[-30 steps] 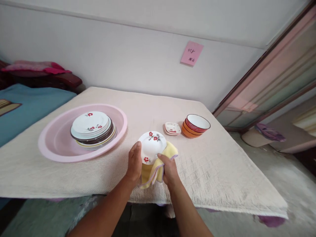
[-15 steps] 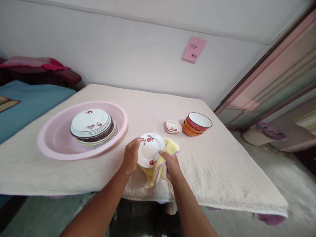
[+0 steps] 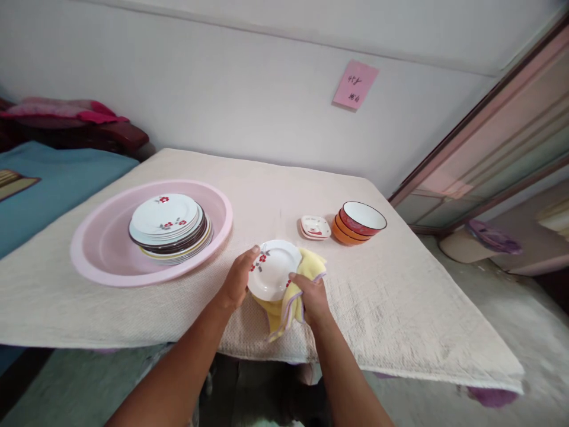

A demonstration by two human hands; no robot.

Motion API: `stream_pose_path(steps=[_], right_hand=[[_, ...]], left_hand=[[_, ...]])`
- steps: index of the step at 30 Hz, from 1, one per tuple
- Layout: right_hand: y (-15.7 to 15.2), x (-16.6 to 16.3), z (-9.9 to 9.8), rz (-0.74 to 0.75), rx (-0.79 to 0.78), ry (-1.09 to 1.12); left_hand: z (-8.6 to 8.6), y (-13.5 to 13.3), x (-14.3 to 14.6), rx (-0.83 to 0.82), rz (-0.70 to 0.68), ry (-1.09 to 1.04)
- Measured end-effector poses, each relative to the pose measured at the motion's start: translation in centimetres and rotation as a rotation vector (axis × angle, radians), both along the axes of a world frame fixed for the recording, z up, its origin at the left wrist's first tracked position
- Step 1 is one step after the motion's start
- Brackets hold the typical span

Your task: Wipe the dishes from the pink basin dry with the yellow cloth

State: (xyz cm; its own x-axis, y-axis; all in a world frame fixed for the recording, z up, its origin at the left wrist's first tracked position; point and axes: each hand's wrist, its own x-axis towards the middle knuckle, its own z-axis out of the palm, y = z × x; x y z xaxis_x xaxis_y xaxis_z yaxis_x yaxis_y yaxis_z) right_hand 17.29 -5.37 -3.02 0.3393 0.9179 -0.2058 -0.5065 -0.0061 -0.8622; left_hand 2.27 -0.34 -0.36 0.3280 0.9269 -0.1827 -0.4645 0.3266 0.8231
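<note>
A white plate with red flowers [image 3: 273, 273] is held between my two hands near the front of the table. My left hand [image 3: 240, 277] grips its left rim, thumb on top. On the other side my right hand [image 3: 311, 295] is closed on a yellow cloth [image 3: 293, 299] with a purple edge, pressing it around the plate's right rim. Part of the cloth hangs below and behind the plate. The fingers under the plate are hidden.
At left a pink basin [image 3: 89, 261] holds a stack of plates [image 3: 166, 216]. Beyond the plate stand small square dishes [image 3: 315, 227] and, to their right, stacked red and orange bowls [image 3: 359, 223]. The table [image 3: 400, 314] wears a cream cloth. A pink note [image 3: 355, 85] hangs on the wall.
The plate has turned counterclockwise between my hands, its red flowers shifting down along the left rim. Both hands keep their hold. The whole view has shifted slightly.
</note>
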Motion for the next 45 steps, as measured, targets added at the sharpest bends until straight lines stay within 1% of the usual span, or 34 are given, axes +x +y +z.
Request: stream_pose_path(steps=[2, 5, 7, 10, 12, 13, 16, 20, 23, 26, 30, 32, 35, 38, 41, 43, 45], right_hand=[[0.0, -0.2, -0.2, 0.028, -0.023, -0.044], [0.0, -0.4, 0.0, 0.062, -0.055, 0.028], [0.1, -0.7, 0.3, 0.111, -0.050, 0.113], [-0.1, -1.2, 0.8, 0.234, -0.041, 0.211], [-0.3, -1.6, 1.0, 0.303, -0.048, 0.243], [-0.3, -1.7, 1.1, 0.315, -0.055, 0.250], [-0.3, -1.7, 0.9, 0.281, -0.078, 0.265], [0.0, -1.7, 0.5, 0.222, -0.057, 0.315], [0.2, -1.9, 0.7, 0.135, -0.041, 0.298], [0.2, -1.8, 0.9, 0.063, -0.029, 0.245], [0.2, -1.5, 0.6, 0.072, -0.022, 0.185], [0.2, -1.5, 0.6, 0.061, -0.026, 0.191], [0.1, -1.4, 1.0, 0.061, -0.034, 0.230], [0.1, -1.0, 1.8, 0.068, -0.055, 0.280], [0.4, 0.0, 2.1, 0.040, -0.082, 0.320], [0.6, 0.8, 1.7, -0.003, -0.079, 0.325], [0.8, 1.5, 0.9, -0.051, -0.051, 0.309]], left_hand=[[0.2, -0.2, -0.2, -0.002, -0.042, 0.052], [0.1, -0.4, -0.1, -0.024, -0.009, 0.072], [-0.3, -0.2, 0.0, -0.063, 0.072, 0.036], [-0.9, 0.7, 0.1, -0.095, 0.261, -0.048], [-1.0, 1.2, 0.2, -0.101, 0.379, -0.088], [-1.0, 1.4, 0.2, -0.110, 0.410, -0.100], [-0.5, 1.1, 0.6, -0.102, 0.417, -0.113], [0.3, -0.3, 1.0, -0.020, 0.398, -0.063], [0.5, -1.2, 1.3, -0.021, 0.296, -0.076], [0.3, -1.0, 1.3, -0.031, 0.185, -0.146], [-0.2, 0.0, 1.1, -0.072, 0.163, -0.195], [-0.5, 0.3, 1.0, -0.092, 0.166, -0.190], [-1.0, 0.5, 1.0, -0.108, 0.197, -0.192], [-1.3, 0.7, 0.9, -0.138, 0.283, -0.227], [-1.0, 1.1, 0.7, -0.179, 0.362, -0.261], [-0.5, 1.2, 0.6, -0.194, 0.392, -0.270], [0.0, 1.1, 0.8, -0.180, 0.410, -0.284]])
